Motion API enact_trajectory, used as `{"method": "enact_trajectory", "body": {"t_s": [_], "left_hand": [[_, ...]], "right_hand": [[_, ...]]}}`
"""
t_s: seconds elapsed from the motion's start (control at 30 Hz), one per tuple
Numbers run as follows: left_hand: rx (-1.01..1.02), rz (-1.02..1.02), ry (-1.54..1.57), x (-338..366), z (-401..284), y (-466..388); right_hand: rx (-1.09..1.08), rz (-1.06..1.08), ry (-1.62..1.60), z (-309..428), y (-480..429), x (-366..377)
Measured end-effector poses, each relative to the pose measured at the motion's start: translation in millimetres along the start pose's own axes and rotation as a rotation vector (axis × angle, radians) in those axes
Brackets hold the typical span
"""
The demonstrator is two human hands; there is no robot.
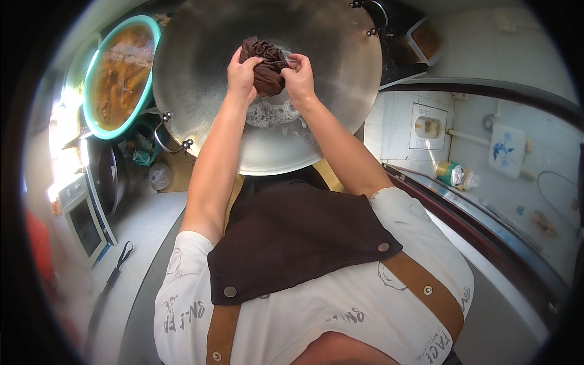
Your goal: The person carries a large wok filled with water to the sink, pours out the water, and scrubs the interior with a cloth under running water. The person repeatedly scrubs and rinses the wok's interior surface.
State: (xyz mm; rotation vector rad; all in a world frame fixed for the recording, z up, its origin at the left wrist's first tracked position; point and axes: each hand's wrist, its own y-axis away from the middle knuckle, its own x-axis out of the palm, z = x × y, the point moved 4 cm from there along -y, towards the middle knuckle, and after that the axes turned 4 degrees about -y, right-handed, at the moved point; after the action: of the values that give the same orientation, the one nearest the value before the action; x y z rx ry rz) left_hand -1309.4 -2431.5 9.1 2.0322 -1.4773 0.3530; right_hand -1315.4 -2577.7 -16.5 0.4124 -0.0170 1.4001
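A bunched-up dark brown cloth (267, 68) is held between my two hands, above a large metal wok (205, 114). My left hand (242, 76) grips the cloth's left side, thumb on top. At its right edge my right hand (299, 80) pinches the fabric between thumb and fingers. Soapy water with white foam (271, 113) lies in the bottom of the wok, just below the hands. The cloth hides part of the water.
Left of the wok stands a turquoise basin (156, 45) of brownish liquid with pieces in it. Metal loop handles (172, 133) stick out from the wok's rim. A white oven-like appliance (82, 214) and a folded black umbrella (112, 276) are at left. A squat toilet (429, 127) lies beyond a dark frame at right.
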Motion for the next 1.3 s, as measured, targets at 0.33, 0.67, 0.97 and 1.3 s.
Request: {"method": "enact_trajectory", "body": {"t_s": [0.33,0.67,0.97,1.3], "left_hand": [[-0.125,0.373,-0.25,26.0,-54.9,5.9],[0.021,0.238,-0.734,-37.3,-84.6,-10.8],[0.176,0.057,-0.948,-46.3,-71.2,-14.0],[0.072,-0.03,-0.976,-81.7,-21.1,20.0]], "right_hand": [[0.383,0.701,0.19,48.3,-26.1,19.4],[-0.485,0.309,1.173,79.8,-47.2,9.9],[-0.035,0.394,0.825,83.4,-50.6,23.6],[-0.09,0.227,0.743,24.2,-80.3,-21.5]]}}
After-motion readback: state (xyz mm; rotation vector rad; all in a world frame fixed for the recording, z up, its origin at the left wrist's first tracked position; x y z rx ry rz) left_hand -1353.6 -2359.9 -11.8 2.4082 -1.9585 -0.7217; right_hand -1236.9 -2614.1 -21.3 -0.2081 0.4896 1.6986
